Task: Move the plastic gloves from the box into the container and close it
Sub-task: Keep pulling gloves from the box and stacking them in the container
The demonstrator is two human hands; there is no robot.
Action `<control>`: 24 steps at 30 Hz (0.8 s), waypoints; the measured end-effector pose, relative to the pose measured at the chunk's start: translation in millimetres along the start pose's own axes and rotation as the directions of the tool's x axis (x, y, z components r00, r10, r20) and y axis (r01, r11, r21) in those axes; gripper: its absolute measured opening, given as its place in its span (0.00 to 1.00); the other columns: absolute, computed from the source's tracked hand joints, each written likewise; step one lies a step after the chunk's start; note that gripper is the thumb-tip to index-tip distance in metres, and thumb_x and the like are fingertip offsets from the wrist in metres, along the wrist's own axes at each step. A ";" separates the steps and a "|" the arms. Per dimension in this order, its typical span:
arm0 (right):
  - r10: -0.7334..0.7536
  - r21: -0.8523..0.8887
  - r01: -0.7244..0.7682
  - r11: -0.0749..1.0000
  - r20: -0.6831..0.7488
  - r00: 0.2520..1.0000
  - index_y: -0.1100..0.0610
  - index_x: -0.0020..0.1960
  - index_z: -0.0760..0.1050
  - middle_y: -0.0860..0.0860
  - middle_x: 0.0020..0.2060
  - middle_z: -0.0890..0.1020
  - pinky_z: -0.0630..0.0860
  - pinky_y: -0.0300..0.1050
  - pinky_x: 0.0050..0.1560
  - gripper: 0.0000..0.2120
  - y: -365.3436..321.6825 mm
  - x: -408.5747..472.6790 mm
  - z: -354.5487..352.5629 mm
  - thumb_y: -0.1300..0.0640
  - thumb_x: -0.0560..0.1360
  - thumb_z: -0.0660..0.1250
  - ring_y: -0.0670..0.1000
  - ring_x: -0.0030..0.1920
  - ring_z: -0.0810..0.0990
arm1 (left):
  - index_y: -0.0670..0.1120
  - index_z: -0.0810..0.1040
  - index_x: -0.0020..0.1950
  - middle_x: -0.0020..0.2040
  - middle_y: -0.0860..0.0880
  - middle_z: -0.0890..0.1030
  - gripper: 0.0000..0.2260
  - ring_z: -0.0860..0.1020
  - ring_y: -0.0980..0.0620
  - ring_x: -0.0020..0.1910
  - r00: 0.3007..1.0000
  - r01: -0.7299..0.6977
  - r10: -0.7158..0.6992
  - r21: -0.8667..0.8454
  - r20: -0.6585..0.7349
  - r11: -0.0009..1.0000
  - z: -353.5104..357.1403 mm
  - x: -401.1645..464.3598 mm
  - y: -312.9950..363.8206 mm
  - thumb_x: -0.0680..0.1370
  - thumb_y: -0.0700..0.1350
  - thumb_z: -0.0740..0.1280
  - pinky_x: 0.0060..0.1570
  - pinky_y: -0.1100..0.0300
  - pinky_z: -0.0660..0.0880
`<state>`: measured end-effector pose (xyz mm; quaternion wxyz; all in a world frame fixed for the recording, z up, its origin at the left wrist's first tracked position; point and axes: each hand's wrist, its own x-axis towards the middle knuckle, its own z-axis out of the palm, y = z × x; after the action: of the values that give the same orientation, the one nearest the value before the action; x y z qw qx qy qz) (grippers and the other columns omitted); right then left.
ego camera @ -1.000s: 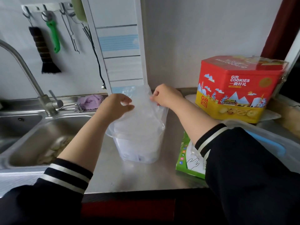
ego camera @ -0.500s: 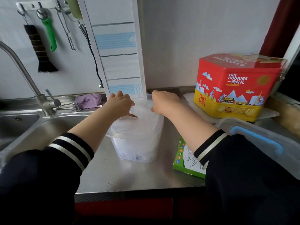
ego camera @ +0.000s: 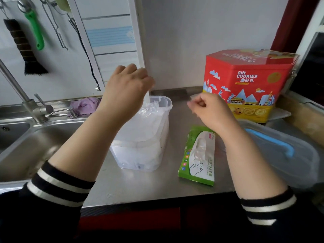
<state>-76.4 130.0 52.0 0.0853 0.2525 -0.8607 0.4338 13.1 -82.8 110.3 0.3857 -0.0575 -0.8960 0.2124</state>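
While the clear plastic gloves (ego camera: 150, 116) already sit heaped in the open translucent plastic container (ego camera: 140, 155) on the steel desk (ego camera: 140, 186), both hands hover above, left hand (ego camera: 126, 88) and right hand (ego camera: 208, 109) fingers loosely curled on nothing, clear blue-handled lid (ego camera: 280, 151) unfitted beside the green cardboard glove box (ego camera: 198, 155).

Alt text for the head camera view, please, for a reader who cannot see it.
Two hands hover over a steel counter: the left hand above an open clear container stuffed with plastic gloves, the right hand loosely curled above a green glove box. A lid lies to the right.
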 end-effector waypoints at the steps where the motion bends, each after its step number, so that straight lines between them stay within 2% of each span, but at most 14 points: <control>1: 0.072 -0.059 -0.066 0.996 0.105 0.992 0.52 0.46 0.78 0.45 0.40 0.80 0.75 0.45 0.44 0.08 9.6 -5.5 -3.5 0.47 0.76 0.68 0.48 0.43 0.79 | 0.45 0.82 0.48 0.42 0.46 0.81 0.09 0.75 0.42 0.40 0.999 0.001 -0.004 -0.077 -0.035 0.997 -7.6 1.0 13.8 0.72 0.34 0.69 0.40 0.52 0.69; 3: 0.206 -0.229 -0.133 0.964 0.336 0.919 0.51 0.48 0.78 0.43 0.43 0.78 0.75 0.45 0.49 0.12 27.8 -15.5 -5.5 0.44 0.72 0.72 0.47 0.47 0.78 | 0.45 0.82 0.52 0.44 0.46 0.82 0.09 0.78 0.41 0.41 0.998 0.033 -0.048 -0.351 -0.033 0.936 -20.5 -1.7 50.8 0.76 0.39 0.64 0.38 0.53 0.72; 4: 0.258 -0.311 -0.128 0.942 0.426 0.867 0.50 0.49 0.78 0.43 0.43 0.76 0.73 0.44 0.49 0.14 33.5 -19.1 -3.3 0.43 0.70 0.73 0.47 0.48 0.77 | 0.46 0.81 0.55 0.47 0.46 0.83 0.10 0.79 0.42 0.44 0.997 0.078 -0.074 -0.503 0.028 0.861 -24.3 -4.5 70.1 0.78 0.42 0.62 0.40 0.53 0.75; 5: 0.296 -0.361 -0.121 0.925 0.480 0.826 0.50 0.49 0.77 0.43 0.43 0.75 0.72 0.42 0.47 0.14 39.1 -22.7 0.1 0.43 0.69 0.74 0.47 0.48 0.76 | 0.46 0.79 0.60 0.53 0.47 0.82 0.12 0.80 0.43 0.50 0.986 0.148 -0.068 -0.618 0.151 0.772 -25.3 -8.2 88.9 0.79 0.44 0.62 0.45 0.52 0.76; 6: 0.303 -0.376 -0.112 0.920 0.497 0.813 0.50 0.48 0.76 0.44 0.42 0.75 0.71 0.41 0.45 0.14 42.7 -25.0 4.2 0.44 0.68 0.75 0.47 0.47 0.76 | 0.46 0.75 0.67 0.60 0.47 0.80 0.15 0.78 0.45 0.56 0.947 0.235 -0.016 -0.655 0.321 0.718 -23.6 -12.9 105.3 0.80 0.44 0.63 0.53 0.53 0.74; 8: 0.264 -0.351 -0.093 0.932 0.480 0.836 0.50 0.46 0.74 0.45 0.41 0.74 0.71 0.41 0.43 0.14 46.4 -28.3 10.3 0.47 0.68 0.77 0.48 0.46 0.76 | 0.47 0.60 0.76 0.73 0.47 0.68 0.29 0.69 0.46 0.69 0.781 0.298 0.145 -0.566 0.608 0.769 -11.8 -24.2 130.4 0.79 0.49 0.67 0.64 0.56 0.64; 9: 0.243 -0.338 -0.078 0.938 0.480 0.843 0.51 0.47 0.74 0.45 0.41 0.74 0.72 0.42 0.44 0.14 46.8 -30.0 11.9 0.49 0.68 0.76 0.49 0.46 0.77 | 0.47 0.55 0.78 0.75 0.47 0.63 0.34 0.65 0.46 0.72 0.695 0.299 0.203 -0.535 0.689 0.790 -3.9 -31.0 139.0 0.77 0.52 0.69 0.67 0.56 0.62; 10: 0.234 -0.333 -0.069 0.941 0.489 0.840 0.52 0.47 0.75 0.45 0.41 0.75 0.74 0.44 0.45 0.13 46.9 -31.6 12.5 0.51 0.69 0.76 0.50 0.46 0.78 | 0.47 0.53 0.78 0.76 0.47 0.62 0.37 0.64 0.45 0.73 0.641 0.318 0.235 -0.531 0.731 0.786 3.6 -36.6 145.5 0.76 0.55 0.70 0.68 0.54 0.62; 12: 0.220 -0.316 -0.067 0.946 0.479 0.850 0.53 0.48 0.77 0.47 0.44 0.77 0.77 0.48 0.49 0.10 48.4 -34.9 12.5 0.54 0.70 0.75 0.51 0.47 0.79 | 0.49 0.52 0.77 0.74 0.46 0.65 0.40 0.66 0.44 0.71 0.592 0.400 0.248 -0.546 0.767 0.736 18.5 -46.1 155.2 0.74 0.58 0.70 0.66 0.53 0.64; 14: 0.211 -0.290 -0.081 0.953 0.448 0.869 0.50 0.47 0.77 0.45 0.43 0.77 0.76 0.45 0.50 0.10 48.8 -39.2 11.0 0.52 0.69 0.76 0.50 0.47 0.78 | 0.47 0.52 0.77 0.74 0.45 0.66 0.42 0.67 0.44 0.70 0.569 0.475 0.221 -0.536 0.792 0.698 28.4 -52.6 160.5 0.73 0.61 0.71 0.65 0.53 0.65; 17: 0.207 -0.292 -0.078 0.953 0.446 0.871 0.48 0.37 0.78 0.44 0.38 0.78 0.76 0.46 0.47 0.08 54.0 -41.0 11.7 0.50 0.68 0.77 0.49 0.42 0.78 | 0.45 0.42 0.79 0.79 0.46 0.57 0.51 0.61 0.46 0.75 0.542 0.573 0.202 -0.534 0.816 0.622 37.9 -59.0 160.2 0.71 0.62 0.72 0.70 0.53 0.61; 20: 0.179 -0.295 -0.047 0.954 0.438 0.881 0.52 0.33 0.80 0.49 0.37 0.82 0.78 0.51 0.46 0.10 60.5 -41.0 14.3 0.50 0.70 0.76 0.51 0.41 0.80 | 0.49 0.38 0.79 0.80 0.50 0.52 0.52 0.56 0.48 0.77 0.556 0.617 0.203 -0.564 0.806 0.550 42.4 -64.4 159.0 0.71 0.62 0.72 0.74 0.53 0.57; 23: 0.124 -0.241 -0.037 0.970 0.360 0.924 0.57 0.37 0.79 0.48 0.34 0.79 0.72 0.44 0.37 0.11 62.7 -46.3 17.4 0.51 0.74 0.72 0.47 0.35 0.76 | 0.50 0.41 0.80 0.79 0.50 0.55 0.51 0.57 0.49 0.77 0.602 0.649 0.187 -0.612 0.776 0.452 51.2 -74.1 162.0 0.71 0.60 0.73 0.74 0.53 0.57; 24: 0.108 -0.194 -0.046 0.980 0.326 0.939 0.57 0.38 0.79 0.47 0.34 0.79 0.71 0.43 0.37 0.11 63.8 -48.7 18.8 0.51 0.74 0.72 0.46 0.33 0.75 | 0.51 0.43 0.80 0.78 0.50 0.58 0.51 0.59 0.49 0.76 0.619 0.669 0.169 -0.627 0.767 0.399 54.9 -77.9 163.2 0.69 0.61 0.74 0.74 0.52 0.58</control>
<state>-65.7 164.4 -22.2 -0.0563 0.2795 -0.9082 0.3063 18.0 25.3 -44.6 -0.0711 -0.0050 -0.9327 -0.3535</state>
